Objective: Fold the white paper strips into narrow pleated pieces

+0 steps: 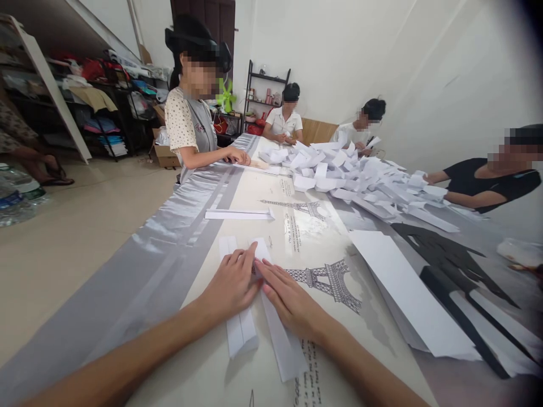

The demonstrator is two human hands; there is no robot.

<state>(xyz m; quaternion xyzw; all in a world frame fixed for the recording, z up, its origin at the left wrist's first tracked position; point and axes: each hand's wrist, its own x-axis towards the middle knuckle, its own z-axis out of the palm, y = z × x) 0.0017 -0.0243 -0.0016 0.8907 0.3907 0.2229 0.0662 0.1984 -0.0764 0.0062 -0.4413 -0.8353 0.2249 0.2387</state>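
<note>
Both my hands rest on folded white paper at the middle of the table. My left hand (232,280) lies over a strip, its fingertips by the upper end of a second strip. My right hand (288,291) presses on that second paper strip (283,350) with fingers stretched out and side by side, tips almost touching my left hand. Under my left hand is the other folded strip (241,328), with a crease along its length. A narrow folded strip (237,215) lies farther up. My left fingers are extended, slightly bent.
Flat white sheets (411,294) and black pieces (453,260) lie at the right. A large heap of folded papers (360,175) covers the far table. A person (193,124) works at the far left edge; several others sit around the heap.
</note>
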